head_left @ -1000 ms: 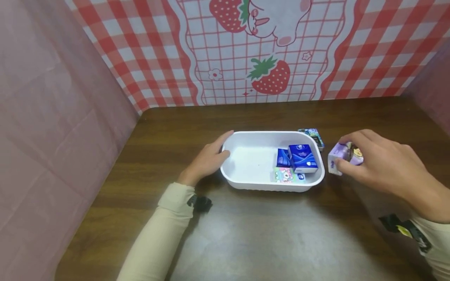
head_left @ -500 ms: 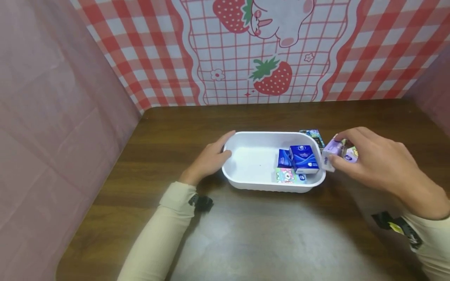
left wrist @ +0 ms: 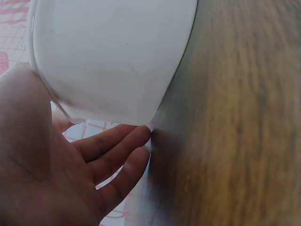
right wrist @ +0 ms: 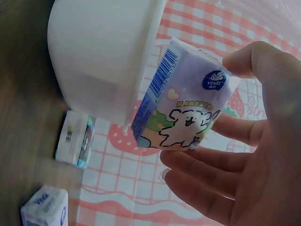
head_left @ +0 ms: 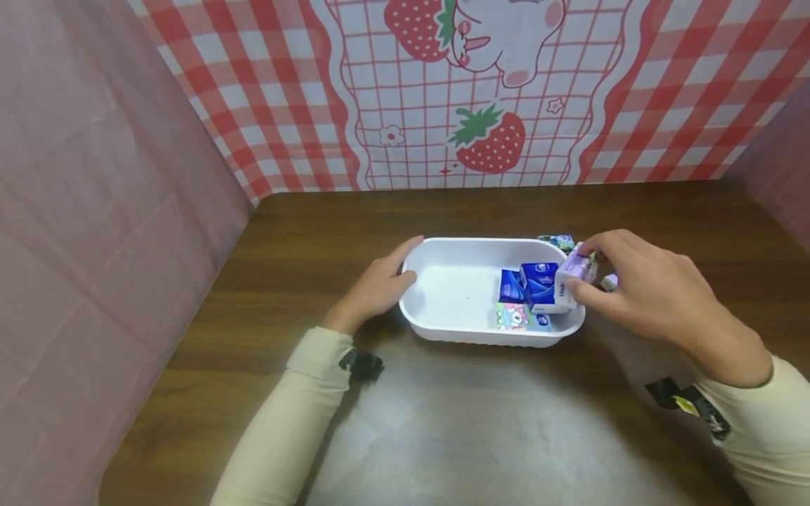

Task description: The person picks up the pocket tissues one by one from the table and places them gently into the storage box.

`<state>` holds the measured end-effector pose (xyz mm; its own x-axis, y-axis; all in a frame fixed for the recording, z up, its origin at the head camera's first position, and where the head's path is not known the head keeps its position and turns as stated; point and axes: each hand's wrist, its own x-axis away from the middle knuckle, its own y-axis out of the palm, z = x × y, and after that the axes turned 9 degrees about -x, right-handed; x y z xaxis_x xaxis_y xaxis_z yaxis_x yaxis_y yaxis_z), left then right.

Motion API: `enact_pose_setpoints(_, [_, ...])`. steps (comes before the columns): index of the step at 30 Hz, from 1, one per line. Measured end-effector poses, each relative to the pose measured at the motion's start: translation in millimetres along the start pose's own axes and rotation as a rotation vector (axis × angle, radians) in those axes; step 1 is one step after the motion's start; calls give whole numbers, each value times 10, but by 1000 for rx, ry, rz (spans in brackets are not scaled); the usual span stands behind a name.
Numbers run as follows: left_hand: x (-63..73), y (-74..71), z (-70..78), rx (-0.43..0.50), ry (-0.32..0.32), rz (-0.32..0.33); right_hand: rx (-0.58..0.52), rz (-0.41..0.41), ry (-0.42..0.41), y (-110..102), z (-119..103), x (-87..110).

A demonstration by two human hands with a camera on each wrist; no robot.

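Note:
My right hand (head_left: 658, 292) pinches a purple pocket tissue pack (head_left: 571, 274) between thumb and fingers, above the right end of a white plastic tub (head_left: 443, 292). A cartoon dog and a blue Vinda logo show on that pack in the right wrist view. Inside the tub's right half lie a dark blue tissue pack (head_left: 538, 282), another blue pack (head_left: 510, 287) partly beneath it, and a green and pink pack (head_left: 512, 318). At the tub's left end my left hand (head_left: 373, 287) holds the rim, thumb over it and fingers along the outer wall.
Behind the tub's right corner a patterned tissue pack (head_left: 557, 242) lies on the brown wooden table (head_left: 481, 407). One more purple pack (right wrist: 46, 207) is on the table beside it, mostly hidden by my right hand in the head view. A red checked cloth (head_left: 285, 105) hangs behind the table.
My right hand has carried the purple tissue pack left, from beside the tub to above its right end. My left hand has stayed on the rim.

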<state>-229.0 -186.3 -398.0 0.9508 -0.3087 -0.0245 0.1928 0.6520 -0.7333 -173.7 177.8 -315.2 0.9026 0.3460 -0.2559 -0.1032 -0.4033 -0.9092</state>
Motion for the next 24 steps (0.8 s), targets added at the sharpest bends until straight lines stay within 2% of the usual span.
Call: enact_pose_setpoints(24, [-8, 8, -4, 1, -5, -4, -131, -4, -110, 231, -245, -201])
